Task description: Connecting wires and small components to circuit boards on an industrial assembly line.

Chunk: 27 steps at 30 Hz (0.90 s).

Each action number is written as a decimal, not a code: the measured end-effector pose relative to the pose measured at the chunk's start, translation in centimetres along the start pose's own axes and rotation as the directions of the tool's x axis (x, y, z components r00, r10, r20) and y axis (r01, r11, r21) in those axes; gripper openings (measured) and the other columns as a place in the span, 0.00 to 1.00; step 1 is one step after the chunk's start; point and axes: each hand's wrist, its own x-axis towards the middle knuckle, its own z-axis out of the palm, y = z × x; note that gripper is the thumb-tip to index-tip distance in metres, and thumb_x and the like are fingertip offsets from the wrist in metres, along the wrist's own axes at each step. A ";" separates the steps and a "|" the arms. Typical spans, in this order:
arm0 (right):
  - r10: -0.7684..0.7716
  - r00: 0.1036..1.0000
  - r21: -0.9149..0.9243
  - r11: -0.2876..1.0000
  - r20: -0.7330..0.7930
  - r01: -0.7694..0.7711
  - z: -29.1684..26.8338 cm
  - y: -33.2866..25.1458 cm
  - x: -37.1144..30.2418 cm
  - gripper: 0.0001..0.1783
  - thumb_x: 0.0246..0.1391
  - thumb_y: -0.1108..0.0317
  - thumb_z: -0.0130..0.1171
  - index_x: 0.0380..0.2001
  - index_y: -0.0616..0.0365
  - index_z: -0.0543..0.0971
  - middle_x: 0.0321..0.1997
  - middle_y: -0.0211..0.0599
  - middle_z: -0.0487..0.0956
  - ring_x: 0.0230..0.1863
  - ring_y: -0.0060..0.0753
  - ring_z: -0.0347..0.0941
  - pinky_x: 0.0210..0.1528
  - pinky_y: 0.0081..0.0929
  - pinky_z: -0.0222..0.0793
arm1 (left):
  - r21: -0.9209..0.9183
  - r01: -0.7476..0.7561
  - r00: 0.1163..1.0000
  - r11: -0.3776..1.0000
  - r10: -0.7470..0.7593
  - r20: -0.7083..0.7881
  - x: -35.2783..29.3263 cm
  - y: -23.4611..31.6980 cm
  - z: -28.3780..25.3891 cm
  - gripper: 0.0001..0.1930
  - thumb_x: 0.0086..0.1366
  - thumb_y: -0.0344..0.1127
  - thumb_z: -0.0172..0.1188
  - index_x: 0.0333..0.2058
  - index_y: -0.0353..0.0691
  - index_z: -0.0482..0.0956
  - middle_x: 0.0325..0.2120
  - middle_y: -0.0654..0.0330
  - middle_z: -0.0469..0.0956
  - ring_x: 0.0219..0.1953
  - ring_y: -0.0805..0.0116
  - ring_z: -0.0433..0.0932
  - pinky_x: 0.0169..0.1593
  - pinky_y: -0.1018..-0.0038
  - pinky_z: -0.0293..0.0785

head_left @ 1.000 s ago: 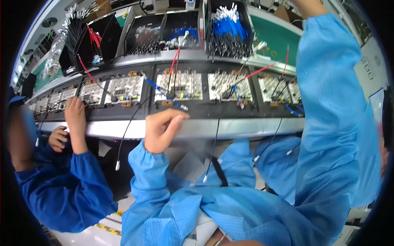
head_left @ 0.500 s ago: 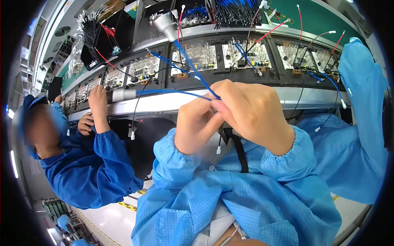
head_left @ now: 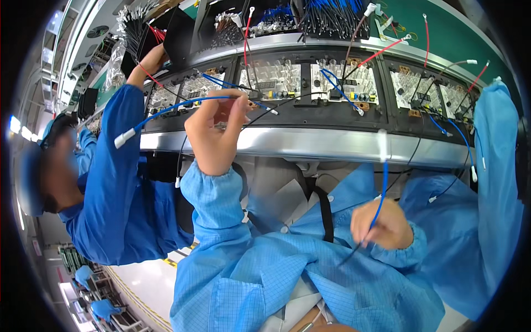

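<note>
My left hand (head_left: 214,133) is raised over the near edge of the conveyor, its thumb and forefinger pinching a blue wire (head_left: 176,105). That wire runs out leftward and ends in a white connector (head_left: 125,138). Lower down, before my chest, my right hand (head_left: 384,224) is closed on a second blue wire (head_left: 385,180). A white end piece (head_left: 383,145), blurred, stands at its top, and a dark tail sticks out below the fingers. Beyond my left hand lie a circuit board (head_left: 270,83) and another board (head_left: 345,83), both in black trays with blue, red and black wires attached.
A silver rail (head_left: 310,142) borders the line on my side. Bins of black and blue wires (head_left: 334,19) stand behind the boards. On the left, a co-worker's arm (head_left: 119,124) in dark blue reaches toward a black bin (head_left: 180,36). A light blue sleeve (head_left: 498,166) is at the right.
My hands, together before, have moved apart: the left up and leftward, the right down and rightward, each with a blue wire. The co-worker's arm has reached up toward the bin.
</note>
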 end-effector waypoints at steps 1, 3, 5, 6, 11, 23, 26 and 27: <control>-0.035 0.985 0.075 0.997 0.167 0.023 0.1 0.6 -0.2 0.13 0.60 0.61 0.55 0.28 0.59 0.73 0.23 0.35 0.75 0.23 0.30 0.72 0.24 0.24 0.66 | -0.038 0.032 0.999 0.999 -0.032 -0.002 0.2 0.6 -0.1 0.03 0.62 0.25 0.58 0.33 0.32 0.78 0.24 0.57 0.80 0.27 0.76 0.80 0.31 0.82 0.75; -0.079 0.939 0.153 0.988 0.335 0.029 0.3 0.8 -0.3 0.09 0.58 0.64 0.56 0.30 0.58 0.74 0.28 0.34 0.77 0.26 0.32 0.74 0.27 0.24 0.67 | -0.113 0.014 1.000 0.993 -0.017 -0.022 0.7 0.9 0.1 0.03 0.62 0.25 0.57 0.33 0.32 0.78 0.24 0.57 0.80 0.27 0.76 0.80 0.32 0.81 0.75; -0.092 0.887 0.158 0.987 0.452 0.022 1.1 0.9 -0.1 0.05 0.54 0.67 0.60 0.29 0.56 0.77 0.29 0.33 0.77 0.28 0.36 0.74 0.29 0.27 0.68 | -0.184 -0.002 1.000 0.983 -0.001 -0.015 0.5 0.5 0.1 0.03 0.63 0.26 0.56 0.34 0.32 0.77 0.28 0.57 0.81 0.30 0.74 0.80 0.37 0.78 0.75; -0.092 0.885 0.162 0.987 0.457 0.019 1.4 1.1 -0.2 0.05 0.54 0.67 0.60 0.29 0.56 0.77 0.29 0.33 0.77 0.28 0.36 0.74 0.29 0.27 0.68 | -0.180 0.002 1.000 0.984 -0.005 -0.020 0.2 0.3 0.1 0.03 0.63 0.26 0.56 0.34 0.32 0.77 0.28 0.57 0.81 0.30 0.74 0.80 0.37 0.78 0.75; -0.095 0.910 0.074 0.995 0.404 0.071 -0.1 0.6 0.3 0.08 0.52 0.67 0.63 0.23 0.57 0.77 0.24 0.32 0.79 0.27 0.36 0.77 0.29 0.28 0.71 | -0.341 0.172 0.953 0.924 -0.068 0.295 -2.1 -1.4 0.7 0.05 0.65 0.27 0.53 0.35 0.31 0.75 0.37 0.53 0.80 0.41 0.68 0.78 0.46 0.74 0.71; -0.434 0.893 -0.260 0.882 -0.120 0.393 -2.4 -0.3 1.3 0.05 0.48 0.71 0.63 0.23 0.56 0.77 0.21 0.30 0.79 0.23 0.33 0.76 0.24 0.25 0.70 | -0.320 0.215 0.733 0.923 0.064 0.677 -3.4 2.6 0.9 0.03 0.57 0.26 0.58 0.30 0.35 0.80 0.58 0.38 0.65 0.60 0.51 0.68 0.61 0.65 0.59; -0.479 0.842 -0.459 0.823 -0.247 0.334 -2.3 -0.3 2.0 0.03 0.49 0.75 0.60 0.24 0.59 0.76 0.23 0.34 0.79 0.24 0.34 0.75 0.26 0.25 0.70 | -0.385 0.142 0.714 0.912 0.175 0.678 -3.3 1.6 -0.3 0.03 0.56 0.26 0.59 0.30 0.37 0.80 0.62 0.39 0.59 0.66 0.47 0.57 0.65 0.64 0.52; -0.481 0.802 -0.579 0.786 -0.355 0.216 -2.4 -0.5 2.4 0.04 0.53 0.74 0.56 0.25 0.60 0.74 0.24 0.37 0.78 0.26 0.32 0.74 0.29 0.24 0.68 | -0.352 0.217 0.723 0.910 0.092 0.684 -3.5 1.3 -1.0 0.04 0.56 0.28 0.59 0.30 0.37 0.80 0.64 0.37 0.53 0.69 0.45 0.48 0.66 0.61 0.48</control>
